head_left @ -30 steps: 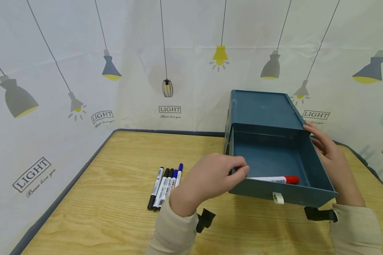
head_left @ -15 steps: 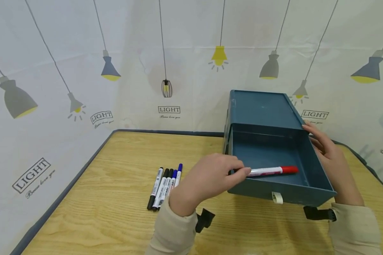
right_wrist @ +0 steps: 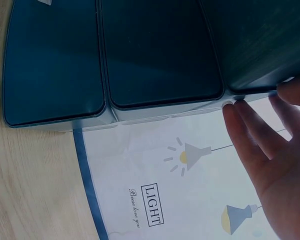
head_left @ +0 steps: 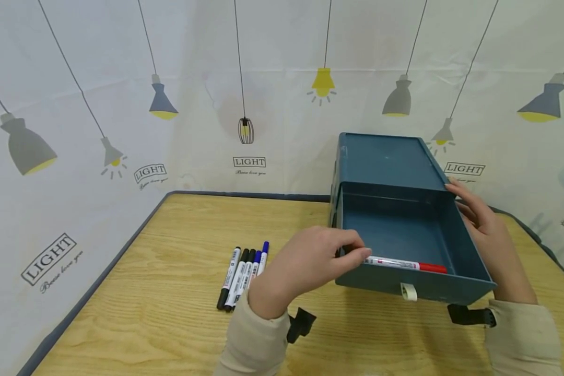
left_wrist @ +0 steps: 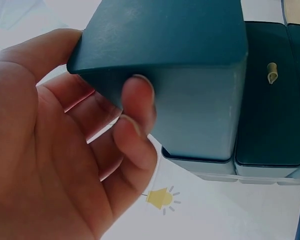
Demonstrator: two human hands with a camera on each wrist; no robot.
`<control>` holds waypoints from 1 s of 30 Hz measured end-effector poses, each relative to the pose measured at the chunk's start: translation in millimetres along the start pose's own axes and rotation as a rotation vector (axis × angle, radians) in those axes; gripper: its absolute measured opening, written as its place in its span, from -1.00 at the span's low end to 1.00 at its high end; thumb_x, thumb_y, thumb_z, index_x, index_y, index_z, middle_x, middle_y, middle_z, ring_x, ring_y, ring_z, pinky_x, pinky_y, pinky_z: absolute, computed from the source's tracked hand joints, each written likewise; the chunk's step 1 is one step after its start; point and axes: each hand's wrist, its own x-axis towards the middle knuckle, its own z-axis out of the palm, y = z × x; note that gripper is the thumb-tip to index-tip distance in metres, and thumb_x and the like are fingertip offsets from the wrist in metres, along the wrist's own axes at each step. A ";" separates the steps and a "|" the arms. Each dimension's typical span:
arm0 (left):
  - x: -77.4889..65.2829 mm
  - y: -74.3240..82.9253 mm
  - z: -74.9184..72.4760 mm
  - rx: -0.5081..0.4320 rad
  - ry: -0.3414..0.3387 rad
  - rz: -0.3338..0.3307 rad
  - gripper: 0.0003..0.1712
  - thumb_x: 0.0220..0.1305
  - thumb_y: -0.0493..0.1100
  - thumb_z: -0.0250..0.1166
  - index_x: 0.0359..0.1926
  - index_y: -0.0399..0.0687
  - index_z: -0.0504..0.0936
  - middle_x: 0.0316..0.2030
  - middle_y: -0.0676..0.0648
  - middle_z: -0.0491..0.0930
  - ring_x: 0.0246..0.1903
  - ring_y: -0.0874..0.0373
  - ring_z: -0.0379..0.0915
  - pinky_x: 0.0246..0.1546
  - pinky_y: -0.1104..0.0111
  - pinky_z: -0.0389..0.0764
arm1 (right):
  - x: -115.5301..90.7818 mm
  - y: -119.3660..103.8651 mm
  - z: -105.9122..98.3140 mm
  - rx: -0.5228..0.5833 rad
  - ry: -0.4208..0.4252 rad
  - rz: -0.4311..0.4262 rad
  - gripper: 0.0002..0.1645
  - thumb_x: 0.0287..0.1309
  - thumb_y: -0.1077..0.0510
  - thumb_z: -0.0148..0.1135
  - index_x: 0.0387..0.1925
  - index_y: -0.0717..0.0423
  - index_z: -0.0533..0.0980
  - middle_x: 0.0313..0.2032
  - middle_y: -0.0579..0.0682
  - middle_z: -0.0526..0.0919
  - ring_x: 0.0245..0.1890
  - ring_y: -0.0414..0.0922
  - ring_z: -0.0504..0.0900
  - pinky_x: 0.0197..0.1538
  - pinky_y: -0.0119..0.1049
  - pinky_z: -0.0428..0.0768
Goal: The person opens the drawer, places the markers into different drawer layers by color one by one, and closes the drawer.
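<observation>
A red-capped white marker (head_left: pixel 399 263) lies low inside the pulled-out drawer (head_left: pixel 432 285) of a dark blue cabinet (head_left: pixel 385 162). My left hand (head_left: pixel 310 261) bends over the drawer's front left corner, thumb and index finger pinching the marker's end, which they hide. In the left wrist view, my left hand's (left_wrist: pixel 65 150) thumb passes over the drawer's rim and curled fingertips lie at its side wall. At the cabinet's right side, my right hand (head_left: pixel 489 230) rests with an index finger on the top edge. The right wrist view has its fingers (right_wrist: pixel 250 140) along the cabinet's side.
Several markers (head_left: pixel 242 277) with black or blue caps lie side by side on the wooden table (head_left: pixel 145 303), left of the cabinet. More shut drawers (right_wrist: pixel 155 55) sit below the open one. A white pull tab (head_left: pixel 409 292) hangs on the drawer's front.
The marker's red cap rose toward the drawer's back half a second ago, then came down near the front wall, its label side turning. My left index finger shifted slightly; the right hand stays put.
</observation>
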 end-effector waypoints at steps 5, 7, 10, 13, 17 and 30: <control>-0.8 -2.0 -0.2 -0.001 0.039 0.028 -0.80 0.26 0.08 0.06 -0.27 0.18 0.56 -0.45 0.33 0.44 -0.51 0.46 0.30 -0.46 0.60 0.36 | -0.5 -3.9 -0.2 -0.002 -0.003 0.011 -0.45 0.33 0.15 -0.17 0.32 -0.15 0.09 0.34 -0.19 -0.05 0.18 0.29 0.15 -0.16 0.33 0.28; -1.6 -3.1 -1.3 0.005 0.067 0.036 -0.79 0.22 0.11 0.10 -0.27 0.17 0.54 -0.39 0.29 0.43 -0.50 0.45 0.29 -0.46 0.60 0.36 | -0.7 -5.2 -0.2 -0.002 -0.007 0.012 -0.45 0.32 0.15 -0.17 0.32 -0.15 0.09 0.35 -0.18 -0.05 0.18 0.28 0.15 -0.15 0.32 0.29; -3.8 -4.3 -4.2 -0.013 0.094 0.002 -0.69 0.13 0.18 0.16 -0.21 0.15 0.50 -0.32 0.20 0.40 -0.47 0.40 0.29 -0.47 0.58 0.38 | -0.8 -6.0 -0.3 -0.001 -0.012 0.009 -0.44 0.32 0.15 -0.16 0.33 -0.15 0.08 0.35 -0.17 -0.06 0.18 0.27 0.15 -0.15 0.32 0.29; -6.1 -4.9 -7.6 -0.052 0.096 -0.066 -0.54 0.02 0.26 0.21 -0.15 0.12 0.44 -0.24 0.16 0.34 -0.43 0.38 0.31 -0.47 0.54 0.41 | -0.7 -5.7 -0.6 0.001 -0.013 0.010 -0.44 0.32 0.15 -0.17 0.33 -0.17 0.08 0.35 -0.18 -0.07 0.19 0.28 0.14 -0.17 0.34 0.27; -8.1 -6.9 -10.1 -0.063 0.072 -0.106 -0.51 -0.04 0.32 0.22 -0.26 0.10 0.38 -0.27 0.13 0.32 -0.42 0.33 0.29 -0.47 0.51 0.41 | -1.0 -3.3 -0.1 -0.009 -0.014 0.008 -0.44 0.32 0.15 -0.16 0.33 -0.16 0.08 0.35 -0.20 -0.07 0.18 0.28 0.15 -0.16 0.33 0.28; -12.3 -12.2 -10.6 -0.047 -0.042 -0.139 -0.50 -0.06 0.36 0.18 -0.55 0.08 0.30 -0.70 0.09 0.28 -0.73 0.24 0.21 -0.70 0.44 0.22 | -1.3 1.1 0.3 -0.055 -0.011 -0.009 -0.43 0.30 0.16 -0.12 0.32 -0.16 0.10 0.34 -0.18 -0.03 0.20 0.11 0.21 -0.11 -0.55 0.38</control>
